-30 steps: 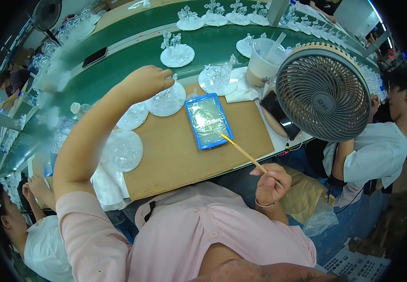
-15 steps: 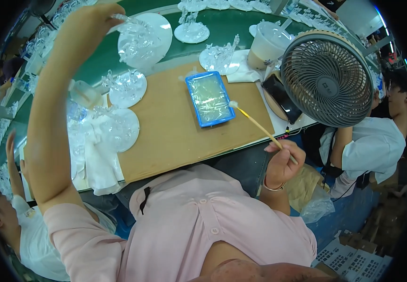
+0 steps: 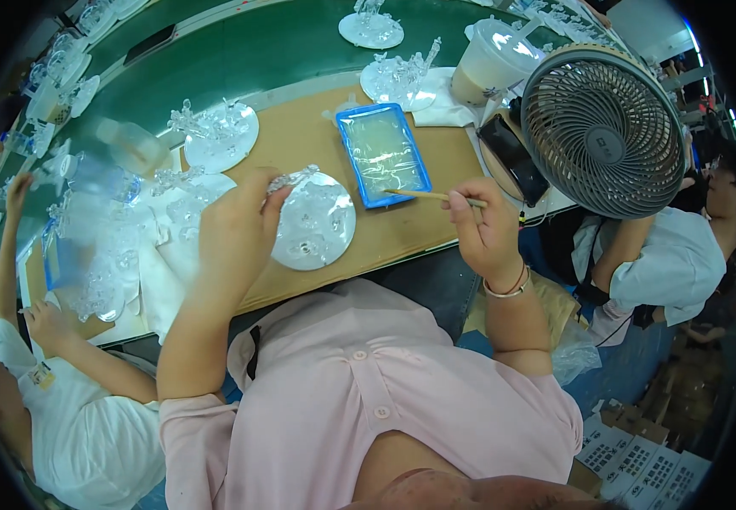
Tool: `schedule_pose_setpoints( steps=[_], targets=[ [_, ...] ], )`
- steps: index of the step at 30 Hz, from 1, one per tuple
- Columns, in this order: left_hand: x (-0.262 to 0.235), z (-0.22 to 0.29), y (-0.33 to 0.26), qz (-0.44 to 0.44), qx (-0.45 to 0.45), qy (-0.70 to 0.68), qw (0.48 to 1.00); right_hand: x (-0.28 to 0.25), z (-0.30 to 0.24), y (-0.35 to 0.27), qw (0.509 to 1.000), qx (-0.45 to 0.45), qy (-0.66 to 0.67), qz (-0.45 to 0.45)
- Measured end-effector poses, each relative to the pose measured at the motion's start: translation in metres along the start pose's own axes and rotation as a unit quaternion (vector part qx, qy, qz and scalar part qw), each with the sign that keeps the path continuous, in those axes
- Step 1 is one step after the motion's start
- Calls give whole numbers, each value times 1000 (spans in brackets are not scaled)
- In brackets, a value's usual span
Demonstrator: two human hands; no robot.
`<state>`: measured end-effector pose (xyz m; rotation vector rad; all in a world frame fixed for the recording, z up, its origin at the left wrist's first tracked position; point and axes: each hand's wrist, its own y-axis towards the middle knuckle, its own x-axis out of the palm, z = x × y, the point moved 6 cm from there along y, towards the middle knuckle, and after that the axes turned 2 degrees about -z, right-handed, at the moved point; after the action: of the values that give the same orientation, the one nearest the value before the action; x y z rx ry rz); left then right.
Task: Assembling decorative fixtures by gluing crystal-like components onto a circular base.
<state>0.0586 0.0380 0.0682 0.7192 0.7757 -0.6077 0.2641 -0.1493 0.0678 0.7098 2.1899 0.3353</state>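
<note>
My left hand (image 3: 247, 223) is closed on a clear plastic ornament (image 3: 298, 178) on a round white disc (image 3: 321, 242), pinching the ornament at its upper left. The disc is tilted above the cardboard (image 3: 300, 115). My right hand (image 3: 488, 228) holds a slim wooden-handled brush (image 3: 436, 196) between thumb and fingers. The brush's tip reaches over the lower edge of a blue tray (image 3: 397, 201). Inside the tray is a pale, shiny, translucent layer. Whether the brush touches it, I cannot tell.
A round grey fan (image 3: 603, 140), a lidded drink cup (image 3: 491, 64) and a dark phone (image 3: 512, 160) stand at the right. More discs with clear ornaments (image 3: 221, 136) lie left and behind, on a green belt (image 3: 257, 55) too. People sit on both sides; one reaches forward at the left.
My left hand has come down from the far belt toward me, bringing the disc with its ornament. My right hand has moved up, and the brush's tip has shifted left over the tray.
</note>
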Motion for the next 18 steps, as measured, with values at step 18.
schedule_pose_setpoints(
  steps=[18],
  targets=[
    [15, -31, -24, 62, -8, -99, 993, 10, -6, 24, 1000, 16, -14, -12]
  ],
)
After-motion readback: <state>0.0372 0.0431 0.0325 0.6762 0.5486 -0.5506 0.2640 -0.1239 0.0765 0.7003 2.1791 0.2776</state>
